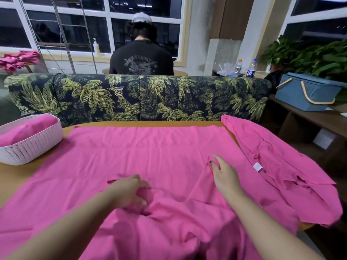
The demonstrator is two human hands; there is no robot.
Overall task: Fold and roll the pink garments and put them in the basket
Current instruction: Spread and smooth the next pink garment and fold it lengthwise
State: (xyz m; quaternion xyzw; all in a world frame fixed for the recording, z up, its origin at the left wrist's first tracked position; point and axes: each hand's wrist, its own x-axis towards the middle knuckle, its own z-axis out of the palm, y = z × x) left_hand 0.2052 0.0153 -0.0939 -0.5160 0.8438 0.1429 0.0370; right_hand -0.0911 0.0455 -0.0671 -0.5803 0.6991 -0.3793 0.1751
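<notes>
So there's a big bright pink cotton garment (150, 156) spread flat over most of the wooden bench (16, 175), reaching the far edge, with the near part bunched up toward the person. The left hand (129, 192) is clenched around a wad of the fabric near the middle of the near edge, and the right hand (223, 175) is pinching a small fold of the same cloth just to the right. A second crumpled pink garment with a white label (281, 166) hangs over the right edge. The white perforated plastic basket (32, 145) sits at the far left corner with some pink cloth already in it. Looks like the smoothing stage before the fold: probably best to pull both grips apart evenly so the wrinkles go flat, then fold in straight lines.
</notes>
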